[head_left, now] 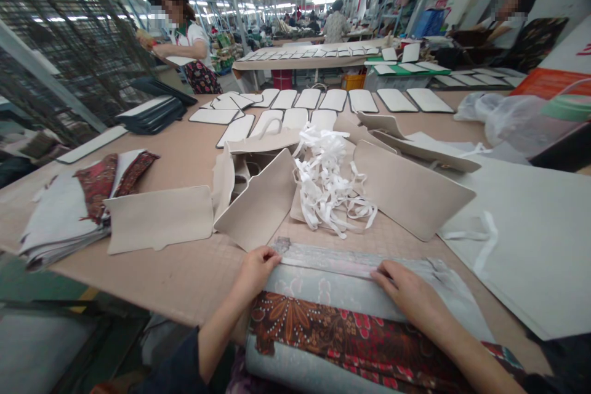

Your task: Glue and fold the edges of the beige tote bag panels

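Floral fabric (323,326), dark brown and red with a pale grey reverse, hangs over the near table edge. Along its far side runs a folded pale edge strip (327,260). My left hand (256,271) pinches the left end of that strip between thumb and fingers. Farther right, my right hand (401,286) is closed on the same strip, thumb and forefinger together. Just beyond lies a tangled heap of white tape (330,181). Beige bag pieces (258,200) stand partly folded on the left, and another beige panel (410,194) leans on the right.
Several white panels with dark edges (332,100) lie in rows across the table (184,283). Folded cloth (69,209) is stacked at left, near dark stacked panels (157,114). A large pale sheet (530,240) covers the right side. Co-workers (189,43) are beyond the table.
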`<state>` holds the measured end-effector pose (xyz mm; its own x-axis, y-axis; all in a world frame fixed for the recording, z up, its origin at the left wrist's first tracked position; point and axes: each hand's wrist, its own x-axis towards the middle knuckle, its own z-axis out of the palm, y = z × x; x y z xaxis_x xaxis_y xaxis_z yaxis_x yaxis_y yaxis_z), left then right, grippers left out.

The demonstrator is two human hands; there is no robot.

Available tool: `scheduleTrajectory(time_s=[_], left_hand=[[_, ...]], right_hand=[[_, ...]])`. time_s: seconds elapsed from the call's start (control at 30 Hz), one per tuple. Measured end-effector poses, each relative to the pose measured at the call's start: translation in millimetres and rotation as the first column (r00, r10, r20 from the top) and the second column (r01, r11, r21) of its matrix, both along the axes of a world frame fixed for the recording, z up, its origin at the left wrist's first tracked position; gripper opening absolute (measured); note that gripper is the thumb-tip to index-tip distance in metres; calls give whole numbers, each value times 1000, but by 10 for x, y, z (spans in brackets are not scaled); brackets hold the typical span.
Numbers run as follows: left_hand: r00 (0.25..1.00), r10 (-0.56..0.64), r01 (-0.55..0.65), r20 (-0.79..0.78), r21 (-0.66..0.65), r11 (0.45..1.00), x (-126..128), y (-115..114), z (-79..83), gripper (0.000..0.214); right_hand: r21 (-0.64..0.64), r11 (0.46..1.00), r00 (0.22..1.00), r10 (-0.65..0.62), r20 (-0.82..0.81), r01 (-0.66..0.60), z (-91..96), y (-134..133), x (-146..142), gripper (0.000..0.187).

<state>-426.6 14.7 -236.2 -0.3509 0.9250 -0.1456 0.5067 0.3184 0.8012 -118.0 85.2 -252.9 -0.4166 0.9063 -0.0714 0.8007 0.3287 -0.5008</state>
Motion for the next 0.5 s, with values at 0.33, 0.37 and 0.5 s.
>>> scheduleTrajectory(time_s=[0.33,0.37,0.5], left_hand=[[992,-4,0,-129,-31,1000,-26,35,-77,15],[988,-4,-1,-156,-30,1000,-21,33,-85,14],[979,-12,10,-204,-10,1000,-4,24,-95,15]], right_hand=[[-13,1000,998,5,60,-4,-11,34,-8,23],[-18,1000,998,3,63,-2,-11,36,-9,23],[-31,1000,998,7,61,-6,-33,48,-4,23]])
